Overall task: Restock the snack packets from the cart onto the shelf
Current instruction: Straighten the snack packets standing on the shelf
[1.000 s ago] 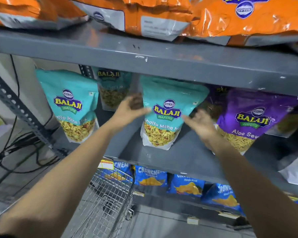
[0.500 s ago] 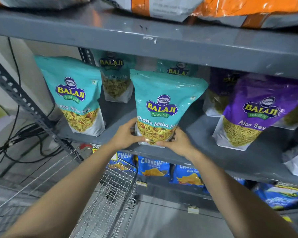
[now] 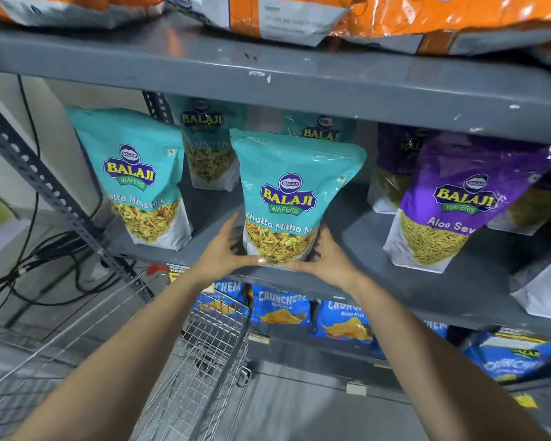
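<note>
A teal Khatta Mitha Mix packet [image 3: 291, 189] stands upright at the front edge of the grey middle shelf [image 3: 379, 281]. My left hand [image 3: 223, 254] cups its lower left corner and my right hand [image 3: 326, 259] cups its lower right corner, thumbs meeting under the packet's base. Another teal packet [image 3: 137, 176] stands to the left, and two more teal packets [image 3: 209, 144] stand behind. The wire cart [image 3: 201, 354] sits below my left forearm; what it holds is not visible.
Purple Aloo Sev packets [image 3: 458, 198] stand on the right of the same shelf. Orange packets [image 3: 379, 14] lie on the shelf above. Blue Crunchem packets [image 3: 280, 308] fill the shelf below. Black cables [image 3: 45, 256] hang by the slotted upright post [image 3: 42, 183] at the left.
My hands dropped from the packet's upper sides to its bottom corners, and the packet came forward to the shelf's front edge. It now stands upright between both hands.
</note>
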The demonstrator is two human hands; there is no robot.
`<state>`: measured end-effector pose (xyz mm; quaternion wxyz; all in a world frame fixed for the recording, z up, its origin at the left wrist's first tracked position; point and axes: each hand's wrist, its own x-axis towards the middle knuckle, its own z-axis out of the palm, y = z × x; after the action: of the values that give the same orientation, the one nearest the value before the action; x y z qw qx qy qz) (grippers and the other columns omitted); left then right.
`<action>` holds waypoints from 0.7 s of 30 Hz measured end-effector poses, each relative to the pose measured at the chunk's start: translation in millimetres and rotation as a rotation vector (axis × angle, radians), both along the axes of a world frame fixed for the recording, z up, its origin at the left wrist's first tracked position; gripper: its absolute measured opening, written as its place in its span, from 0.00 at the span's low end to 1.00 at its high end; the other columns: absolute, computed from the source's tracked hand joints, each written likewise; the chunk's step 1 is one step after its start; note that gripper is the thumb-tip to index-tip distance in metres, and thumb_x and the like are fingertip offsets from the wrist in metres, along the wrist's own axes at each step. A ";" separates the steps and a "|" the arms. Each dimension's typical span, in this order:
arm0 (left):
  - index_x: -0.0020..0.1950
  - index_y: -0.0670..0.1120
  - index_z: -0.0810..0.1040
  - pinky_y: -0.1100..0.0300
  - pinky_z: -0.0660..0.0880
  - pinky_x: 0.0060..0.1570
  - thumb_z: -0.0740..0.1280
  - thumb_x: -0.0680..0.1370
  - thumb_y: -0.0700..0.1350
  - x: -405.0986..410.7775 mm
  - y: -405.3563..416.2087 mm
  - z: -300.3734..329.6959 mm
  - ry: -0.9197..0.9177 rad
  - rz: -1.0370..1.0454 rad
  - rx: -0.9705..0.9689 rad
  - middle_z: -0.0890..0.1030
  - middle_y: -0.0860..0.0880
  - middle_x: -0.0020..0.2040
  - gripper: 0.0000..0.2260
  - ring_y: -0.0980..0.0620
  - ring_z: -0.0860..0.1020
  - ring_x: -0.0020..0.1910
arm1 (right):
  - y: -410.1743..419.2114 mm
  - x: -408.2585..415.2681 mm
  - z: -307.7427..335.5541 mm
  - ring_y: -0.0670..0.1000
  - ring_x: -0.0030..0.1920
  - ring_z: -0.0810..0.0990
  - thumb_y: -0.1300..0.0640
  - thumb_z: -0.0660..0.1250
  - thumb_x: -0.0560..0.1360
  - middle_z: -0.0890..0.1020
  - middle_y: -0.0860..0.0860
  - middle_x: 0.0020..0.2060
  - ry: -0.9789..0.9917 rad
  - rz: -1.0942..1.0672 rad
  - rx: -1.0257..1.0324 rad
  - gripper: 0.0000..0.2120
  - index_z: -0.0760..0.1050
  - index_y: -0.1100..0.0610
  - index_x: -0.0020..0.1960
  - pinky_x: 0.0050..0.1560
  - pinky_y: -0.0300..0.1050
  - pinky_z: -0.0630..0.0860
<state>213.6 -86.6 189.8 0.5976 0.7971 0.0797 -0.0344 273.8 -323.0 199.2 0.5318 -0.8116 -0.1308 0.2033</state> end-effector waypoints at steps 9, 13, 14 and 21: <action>0.37 0.45 0.79 0.54 0.76 0.38 0.73 0.72 0.41 -30.4 -85.0 19.5 -0.371 0.082 0.403 0.83 0.46 0.35 0.05 0.50 0.78 0.34 | -145.1 -18.1 2.6 0.52 0.57 0.82 0.61 0.78 0.66 0.84 0.54 0.52 -0.128 -0.303 0.019 0.18 0.79 0.55 0.54 0.61 0.46 0.76; 0.36 0.43 0.78 0.53 0.78 0.37 0.73 0.70 0.43 4.6 -175.6 10.0 -0.347 -0.105 0.358 0.82 0.44 0.33 0.07 0.46 0.78 0.32 | -221.4 -17.6 -5.7 0.41 0.39 0.83 0.49 0.82 0.51 0.87 0.46 0.37 -0.136 -0.488 0.003 0.26 0.80 0.59 0.45 0.49 0.39 0.80; 0.39 0.42 0.80 0.53 0.78 0.39 0.74 0.70 0.44 17.8 -194.7 7.8 -0.310 -0.100 0.353 0.82 0.44 0.36 0.07 0.46 0.79 0.33 | -239.2 -11.7 -11.3 0.43 0.40 0.83 0.43 0.82 0.48 0.86 0.44 0.36 -0.148 -0.517 -0.004 0.29 0.79 0.54 0.44 0.50 0.44 0.80; 0.61 0.46 0.73 0.52 0.78 0.54 0.78 0.55 0.62 100.2 -272.1 11.6 -0.122 -0.156 0.292 0.84 0.47 0.55 0.39 0.48 0.82 0.54 | -258.0 45.1 14.1 0.41 0.64 0.70 0.75 0.76 0.61 0.67 0.56 0.69 -0.197 -0.318 -0.047 0.50 0.52 0.61 0.74 0.52 0.24 0.69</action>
<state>313.8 -358.7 201.4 0.4749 0.8797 -0.0150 -0.0202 318.9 -580.9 213.3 0.5228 -0.8502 -0.0476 0.0392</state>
